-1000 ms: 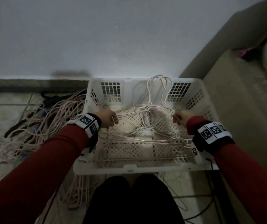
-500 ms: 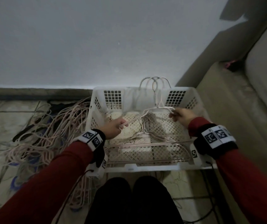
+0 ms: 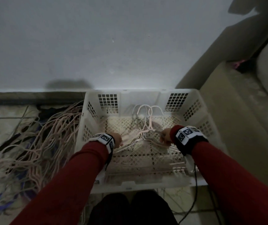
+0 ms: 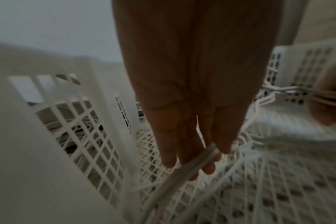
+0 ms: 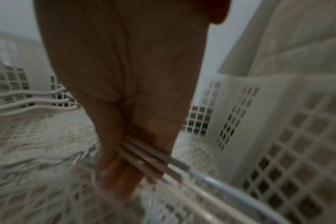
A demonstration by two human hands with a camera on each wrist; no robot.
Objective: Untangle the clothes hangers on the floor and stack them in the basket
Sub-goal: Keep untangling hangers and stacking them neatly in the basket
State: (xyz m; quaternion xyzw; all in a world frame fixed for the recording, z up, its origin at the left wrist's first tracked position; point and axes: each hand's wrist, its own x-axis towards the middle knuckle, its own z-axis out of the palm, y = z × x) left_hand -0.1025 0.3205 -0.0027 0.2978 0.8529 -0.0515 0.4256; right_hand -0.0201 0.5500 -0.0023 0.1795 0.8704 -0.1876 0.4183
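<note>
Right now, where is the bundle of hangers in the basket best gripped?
By its two sloping shoulders, from above: left hand and right hand hold opposite ends of the hanger bundle, keeping it level; hooks point at the basket's far wall.

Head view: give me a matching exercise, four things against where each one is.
Things:
1. basket
2. hanger pile
3. left hand
4. sofa

Places:
A. on the floor, left of the basket
B. right of the basket
C. against the wall, in front of the knees
D. inside the basket, on a hanger's left end

Pairs: 1-C, 2-A, 3-D, 4-B
</note>
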